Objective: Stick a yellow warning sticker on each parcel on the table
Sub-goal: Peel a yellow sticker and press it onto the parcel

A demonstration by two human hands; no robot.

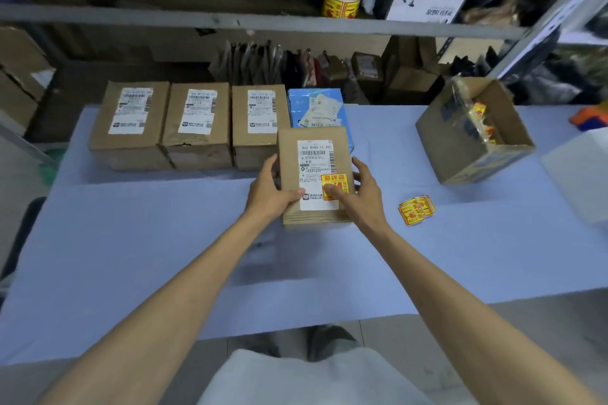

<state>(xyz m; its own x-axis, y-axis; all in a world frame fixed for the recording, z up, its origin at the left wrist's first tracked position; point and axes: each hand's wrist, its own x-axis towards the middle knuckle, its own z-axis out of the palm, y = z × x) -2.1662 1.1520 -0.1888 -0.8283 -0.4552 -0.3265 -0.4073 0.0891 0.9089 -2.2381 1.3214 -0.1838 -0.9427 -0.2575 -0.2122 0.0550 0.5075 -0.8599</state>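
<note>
A brown parcel (pixel 314 154) lies in the middle of the table with a white shipping label and a yellow warning sticker (pixel 334 181) on its lower right. My left hand (pixel 268 192) grips the parcel's left edge, thumb on top. My right hand (pixel 360 196) holds the right edge, its thumb pressing on the sticker. Three brown parcels (pixel 130 123) (pixel 197 125) (pixel 260 123) stand in a row at the back, with a blue parcel (pixel 316 110) beside them. None of these shows a yellow sticker. Loose yellow stickers (pixel 417 210) lie to the right.
An open cardboard box (pixel 473 135) holding more yellow stickers sits at the back right. A roll of yellow stickers (pixel 340 2) stands on the shelf above. A white block (pixel 579 177) and an orange object (pixel 589 117) lie at the far right. The table (pixel 148 240) has a light blue cover.
</note>
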